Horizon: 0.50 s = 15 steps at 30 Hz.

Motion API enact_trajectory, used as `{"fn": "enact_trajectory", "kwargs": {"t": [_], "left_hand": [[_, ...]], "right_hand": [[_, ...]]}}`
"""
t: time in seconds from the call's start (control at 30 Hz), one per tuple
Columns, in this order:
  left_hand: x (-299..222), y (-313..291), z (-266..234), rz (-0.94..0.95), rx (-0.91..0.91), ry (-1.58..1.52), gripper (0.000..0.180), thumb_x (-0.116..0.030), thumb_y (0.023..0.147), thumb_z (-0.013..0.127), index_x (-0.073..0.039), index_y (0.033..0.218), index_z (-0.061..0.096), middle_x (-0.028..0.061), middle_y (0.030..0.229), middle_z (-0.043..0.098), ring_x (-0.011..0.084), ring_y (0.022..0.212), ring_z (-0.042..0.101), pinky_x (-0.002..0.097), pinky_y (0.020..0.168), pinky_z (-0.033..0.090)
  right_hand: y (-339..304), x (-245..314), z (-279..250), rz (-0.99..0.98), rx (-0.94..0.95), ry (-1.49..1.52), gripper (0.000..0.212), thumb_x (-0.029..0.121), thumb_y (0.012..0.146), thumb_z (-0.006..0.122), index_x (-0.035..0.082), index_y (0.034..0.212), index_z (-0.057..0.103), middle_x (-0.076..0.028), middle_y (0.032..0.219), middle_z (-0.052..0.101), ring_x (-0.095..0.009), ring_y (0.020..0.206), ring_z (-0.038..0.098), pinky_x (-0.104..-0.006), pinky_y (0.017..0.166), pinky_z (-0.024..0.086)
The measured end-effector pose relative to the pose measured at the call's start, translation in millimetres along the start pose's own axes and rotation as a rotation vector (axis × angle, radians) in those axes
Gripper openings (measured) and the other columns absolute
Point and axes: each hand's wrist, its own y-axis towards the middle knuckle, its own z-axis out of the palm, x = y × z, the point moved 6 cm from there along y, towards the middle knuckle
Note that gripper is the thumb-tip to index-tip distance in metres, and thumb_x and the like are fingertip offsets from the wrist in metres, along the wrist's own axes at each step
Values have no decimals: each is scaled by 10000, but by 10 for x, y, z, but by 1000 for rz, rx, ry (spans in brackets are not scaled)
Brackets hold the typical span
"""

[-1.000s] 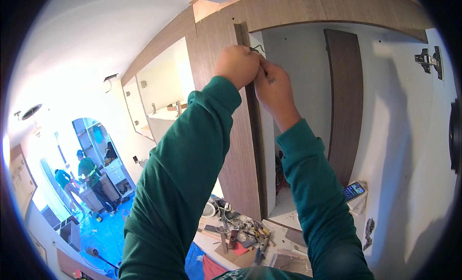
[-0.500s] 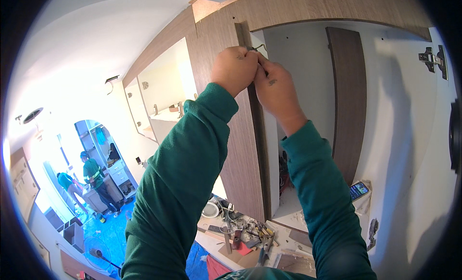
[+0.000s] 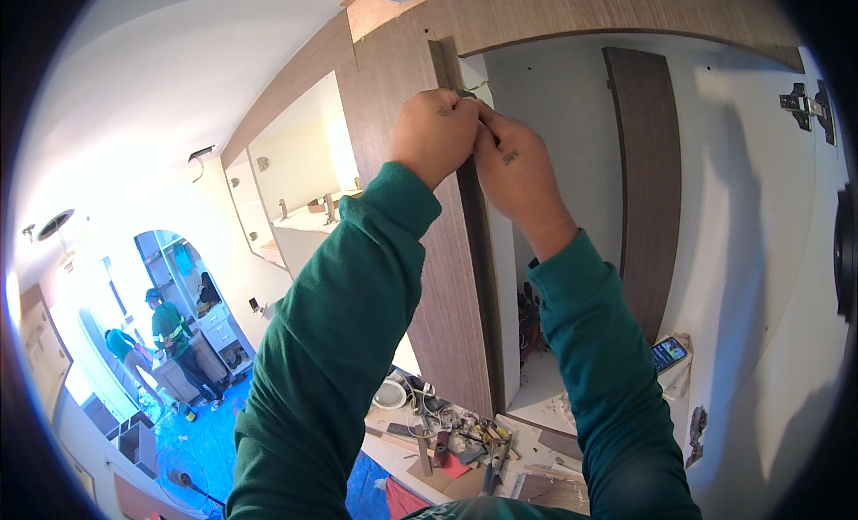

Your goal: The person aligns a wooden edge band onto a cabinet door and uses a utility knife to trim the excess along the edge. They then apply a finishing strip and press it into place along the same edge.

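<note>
My left hand [image 3: 434,134] and my right hand [image 3: 520,167] are raised together against the upright wood-look cabinet panel [image 3: 393,136], near its top. Fingers of both are closed and meet at the tips. A small dark piece [image 3: 465,93] shows just past the left fingers, and a thin wire-like strand [image 3: 483,87] curves out beside it. What the fingertips pinch is mostly hidden behind the knuckles. Right beside the hands, a dark groove [image 3: 478,252] runs down the panel's edge, next to the open cabinet's pale interior [image 3: 554,118].
A dark wood board [image 3: 643,189] leans inside the cabinet. Hinges [image 3: 809,109] are fixed at right. A phone [image 3: 668,352] lies on the cabinet floor. Below, tools and scraps [image 3: 456,435] cover a worktop. Two people [image 3: 174,337] work far left, beyond a standing fan [image 3: 183,478].
The view has shifted slightly. Both hands stay at the same spot on the panel with their fingers closed, the right wrist turned a little. The far people have moved slightly.
</note>
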Motion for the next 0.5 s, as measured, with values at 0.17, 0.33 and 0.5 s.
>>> {"fn": "enact_trajectory", "kwargs": {"t": [0.17, 0.33, 0.5], "left_hand": [[22, 67, 6, 35, 2, 50, 359, -269, 928, 634, 50, 775, 692, 182, 662, 652, 275, 596, 653, 403, 603, 521], [-62, 110, 17, 5, 63, 165, 330, -269, 892, 578, 16, 825, 730, 245, 805, 692, 396, 789, 684, 467, 752, 546], [-84, 105, 47, -48, 89, 169, 333, -265, 881, 550, 3, 837, 743, 263, 876, 716, 437, 878, 695, 488, 816, 554]], "right_hand": [[19, -2, 14, -24, -23, -8, 335, 220, 1016, 563, 4, 1243, 683, -312, 874, 655, -474, 841, 656, -517, 773, 526], [43, -36, 9, -1, -39, -16, 301, 213, 1011, 565, 24, 1204, 699, -312, 879, 657, -483, 832, 650, -524, 753, 524], [43, -56, 7, 3, -45, -20, 288, 201, 1006, 560, 30, 1190, 701, -303, 839, 655, -483, 831, 648, -527, 742, 523]]}}
